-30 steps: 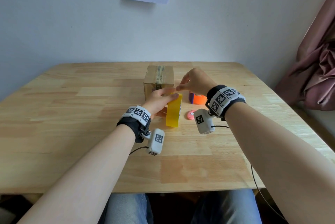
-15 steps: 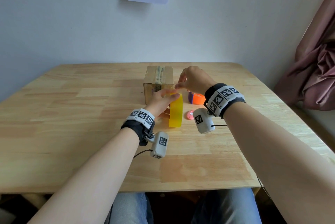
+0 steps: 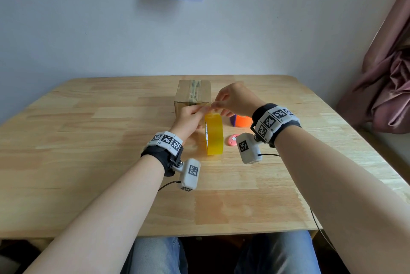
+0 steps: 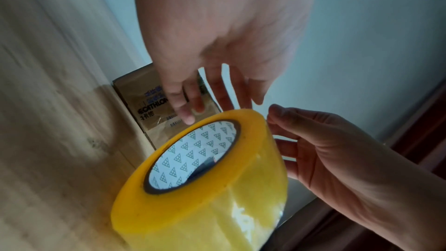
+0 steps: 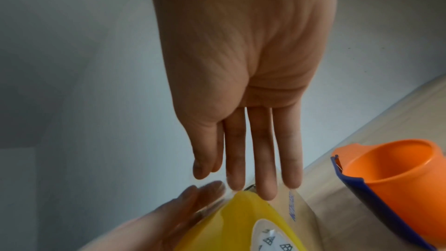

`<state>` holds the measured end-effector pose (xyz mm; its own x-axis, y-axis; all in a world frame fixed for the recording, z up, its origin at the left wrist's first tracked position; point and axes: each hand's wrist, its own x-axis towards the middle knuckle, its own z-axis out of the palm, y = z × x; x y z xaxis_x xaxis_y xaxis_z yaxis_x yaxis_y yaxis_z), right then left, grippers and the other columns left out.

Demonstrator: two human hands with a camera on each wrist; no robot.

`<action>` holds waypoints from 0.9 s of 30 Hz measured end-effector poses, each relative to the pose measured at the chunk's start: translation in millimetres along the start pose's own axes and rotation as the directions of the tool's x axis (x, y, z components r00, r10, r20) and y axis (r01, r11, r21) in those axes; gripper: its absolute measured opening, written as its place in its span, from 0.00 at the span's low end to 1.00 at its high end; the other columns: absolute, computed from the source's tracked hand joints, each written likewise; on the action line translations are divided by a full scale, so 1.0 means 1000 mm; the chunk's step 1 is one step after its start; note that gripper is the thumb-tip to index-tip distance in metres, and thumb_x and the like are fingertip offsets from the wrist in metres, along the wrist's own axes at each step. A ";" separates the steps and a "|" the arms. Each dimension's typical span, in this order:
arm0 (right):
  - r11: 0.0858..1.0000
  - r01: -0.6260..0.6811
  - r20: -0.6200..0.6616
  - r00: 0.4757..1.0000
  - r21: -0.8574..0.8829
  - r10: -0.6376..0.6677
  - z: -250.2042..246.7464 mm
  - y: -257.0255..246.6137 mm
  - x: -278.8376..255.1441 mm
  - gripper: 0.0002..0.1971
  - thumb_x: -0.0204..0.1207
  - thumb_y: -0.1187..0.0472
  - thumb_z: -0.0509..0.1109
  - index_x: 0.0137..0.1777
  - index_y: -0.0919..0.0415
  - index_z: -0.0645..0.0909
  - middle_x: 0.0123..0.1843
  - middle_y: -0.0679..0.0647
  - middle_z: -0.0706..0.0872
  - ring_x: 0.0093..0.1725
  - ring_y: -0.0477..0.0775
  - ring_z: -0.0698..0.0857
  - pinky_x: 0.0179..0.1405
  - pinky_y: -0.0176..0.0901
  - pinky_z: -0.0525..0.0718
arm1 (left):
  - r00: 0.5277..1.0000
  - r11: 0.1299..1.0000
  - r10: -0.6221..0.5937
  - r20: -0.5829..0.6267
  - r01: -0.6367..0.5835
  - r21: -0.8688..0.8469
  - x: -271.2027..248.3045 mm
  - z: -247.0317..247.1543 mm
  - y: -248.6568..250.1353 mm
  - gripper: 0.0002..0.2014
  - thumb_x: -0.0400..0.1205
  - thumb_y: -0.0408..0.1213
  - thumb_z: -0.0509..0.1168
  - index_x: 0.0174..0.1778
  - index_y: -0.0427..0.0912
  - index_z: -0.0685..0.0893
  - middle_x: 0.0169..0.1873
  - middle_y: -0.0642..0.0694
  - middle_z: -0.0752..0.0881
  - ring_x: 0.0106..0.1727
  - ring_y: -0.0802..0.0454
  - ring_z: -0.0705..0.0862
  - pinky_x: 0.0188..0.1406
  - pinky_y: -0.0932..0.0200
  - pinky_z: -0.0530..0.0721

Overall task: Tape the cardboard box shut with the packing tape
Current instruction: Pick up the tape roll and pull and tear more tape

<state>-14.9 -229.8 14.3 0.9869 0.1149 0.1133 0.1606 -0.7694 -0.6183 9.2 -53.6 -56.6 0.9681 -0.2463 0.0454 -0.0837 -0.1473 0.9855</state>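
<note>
Head view: left hand [image 3: 188, 118] steadies the yellow packing tape [image 3: 214, 134], standing on edge on the tabletop [image 3: 88, 140] just before the cardboard box [image 3: 193, 96]; right hand [image 3: 233, 99] reaches onto the roll's top. Orange cup [image 3: 243, 121] right of roll.

Left wrist view: left grip loosely curled against the roll's side.

Right wrist view: right fingers [image 5: 265, 159] straight, tips on roll; cup interior not visible.

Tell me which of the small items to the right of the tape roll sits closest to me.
The flat pink disc. It lies on the table just right of the yellow tape roll, nearer the front edge than the orange and purple tape cutter behind it.
</note>
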 end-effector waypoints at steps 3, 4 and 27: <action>0.999 0.019 0.008 1.000 -0.040 -0.018 0.000 0.000 -0.001 0.07 0.80 0.53 0.77 0.43 0.51 0.85 0.41 0.45 0.91 0.39 0.44 0.94 0.50 0.51 0.93 | 0.996 0.996 0.019 -0.082 -0.026 -0.084 0.004 0.000 -0.002 0.08 0.86 0.43 0.72 0.60 0.52 0.87 0.61 0.45 0.93 0.65 0.43 0.90 0.59 0.45 0.91; 0.999 0.020 0.013 1.000 -0.035 -0.019 -0.001 0.000 -0.002 0.06 0.80 0.52 0.77 0.44 0.52 0.86 0.41 0.44 0.91 0.40 0.44 0.94 0.50 0.52 0.93 | 0.995 0.995 0.011 -0.104 -0.022 -0.101 0.006 0.001 -0.002 0.09 0.85 0.42 0.74 0.59 0.51 0.84 0.61 0.45 0.93 0.64 0.43 0.91 0.60 0.43 0.91; 0.999 0.013 0.011 1.000 -0.052 -0.012 -0.003 0.002 -0.003 0.07 0.81 0.50 0.76 0.48 0.52 0.88 0.38 0.46 0.91 0.40 0.47 0.93 0.42 0.49 0.93 | 1.000 0.997 0.012 -0.019 -0.014 -0.076 0.005 0.005 -0.001 0.06 0.81 0.41 0.79 0.52 0.52 0.95 0.54 0.47 0.96 0.64 0.43 0.92 0.64 0.39 0.91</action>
<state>-17.2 -232.9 15.0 0.9850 0.1308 0.1125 0.1719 -0.7997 -0.5753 13.4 -60.0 -57.7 0.9714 -0.2297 0.0605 -0.0787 -0.0708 0.9944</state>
